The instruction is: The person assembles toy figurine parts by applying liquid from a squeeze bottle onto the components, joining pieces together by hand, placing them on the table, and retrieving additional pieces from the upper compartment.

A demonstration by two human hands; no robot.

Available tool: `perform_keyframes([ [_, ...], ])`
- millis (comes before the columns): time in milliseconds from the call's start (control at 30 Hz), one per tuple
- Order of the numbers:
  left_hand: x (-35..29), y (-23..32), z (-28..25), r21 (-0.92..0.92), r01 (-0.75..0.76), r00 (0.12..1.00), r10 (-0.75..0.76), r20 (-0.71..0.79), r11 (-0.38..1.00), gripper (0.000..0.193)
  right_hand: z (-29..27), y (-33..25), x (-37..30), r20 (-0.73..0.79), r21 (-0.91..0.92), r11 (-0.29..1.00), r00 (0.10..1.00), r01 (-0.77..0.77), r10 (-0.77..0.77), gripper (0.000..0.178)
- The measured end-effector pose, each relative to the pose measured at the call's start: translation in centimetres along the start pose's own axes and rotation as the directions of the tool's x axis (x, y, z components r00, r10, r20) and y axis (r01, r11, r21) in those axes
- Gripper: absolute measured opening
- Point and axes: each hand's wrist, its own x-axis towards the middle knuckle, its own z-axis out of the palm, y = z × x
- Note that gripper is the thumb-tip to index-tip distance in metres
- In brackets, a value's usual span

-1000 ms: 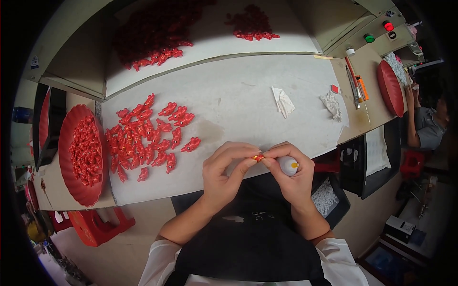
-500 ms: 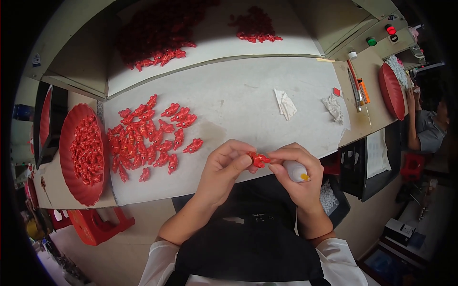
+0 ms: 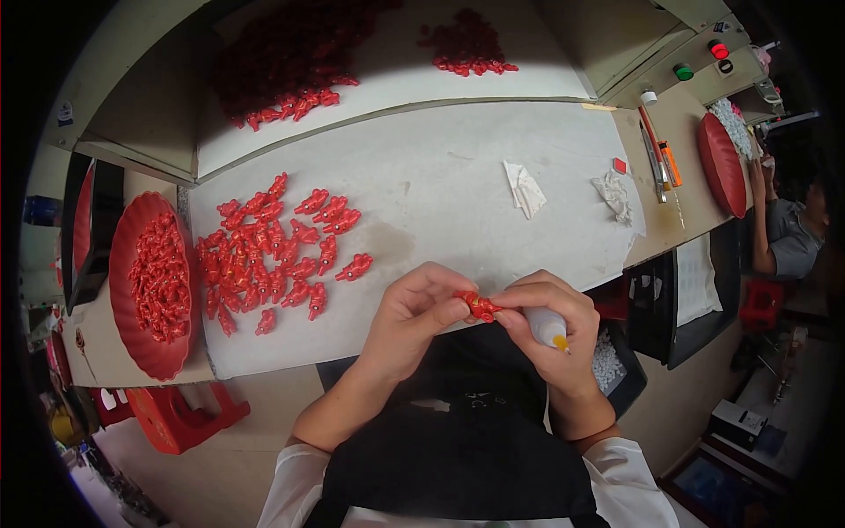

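A small glossy red figurine (image 3: 479, 306) with gold touches is pinched between both hands, above the near edge of the paper-covered worktop. My left hand (image 3: 421, 308) grips it with thumb and forefinger from the left. From the other side, the thumb and fingertips of my right hand (image 3: 553, 310) touch it as well. Tucked in my right palm is a white squeeze bottle (image 3: 545, 326), its yellow tip pointing down toward me. Many similar red figurines (image 3: 255, 255) lie spread on the white paper (image 3: 422, 211) to the left.
A scalloped red tray (image 3: 123, 290) full of figurines stands far left. More figurines (image 3: 299, 101) lie in the recessed booth behind. Crumpled tissues (image 3: 525, 189), brushes (image 3: 653, 158) and an orange tube (image 3: 671, 164) lie right. A co-worker (image 3: 792, 229) sits far right.
The figurine has turned in my fingers, showing more of its gold side, and sits slightly lower. The bottle in my right hand has dipped a little toward me.
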Motion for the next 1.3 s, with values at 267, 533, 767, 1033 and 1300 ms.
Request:
perform_keyframes([
  [267,-0.4,0.2,0.3,0.365,-0.273,0.960,0.278,0.040,0.890,0.015,0.3,0.5,-0.5,-0.010,-0.035,0.999,1.000,-0.027,0.027,0.013],
  [533,-0.1,0.5,0.3,0.579,-0.333,0.926,0.375,0.051,0.744,0.015,0.2,0.9,-0.2,-0.004,0.067,0.990,0.993,-0.121,0.121,0.010],
  [767,0.3,2.6,0.3,0.795,-0.362,0.911,0.366,0.191,0.486,0.016,1.0,1.3,-0.2,-0.052,0.014,0.995,0.993,-0.102,0.103,0.018],
  [1033,1.2,5.4,-3.4,0.925,-0.248,0.866,0.363,0.345,-0.289,0.020,-0.4,2.6,-0.9,-0.152,-0.044,0.993,0.983,-0.112,0.104,0.025],
  [1300,1.4,5.9,-2.5,0.753,-0.101,0.892,0.275,0.358,-0.651,0.036,-1.0,3.1,-1.3,-0.145,-0.025,0.991,0.981,-0.131,0.126,0.019],
])
